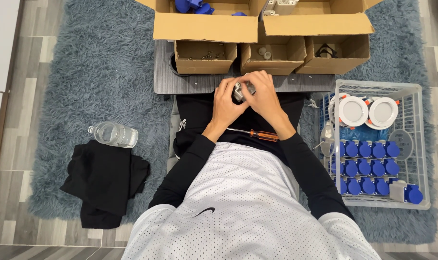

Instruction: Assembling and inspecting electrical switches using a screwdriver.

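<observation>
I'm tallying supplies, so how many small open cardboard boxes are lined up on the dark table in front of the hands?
3. One on the left, one in the middle, one on the right, side by side behind both hands. Larger cartons behind them may hide more.

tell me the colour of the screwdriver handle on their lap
Orange, clearest in the head view: the screwdriver lies across the lap.

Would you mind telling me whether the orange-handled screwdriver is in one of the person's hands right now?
No, the screwdriver lies on the person's lap, while the left hand and right hand both hold a small grey part.
</observation>
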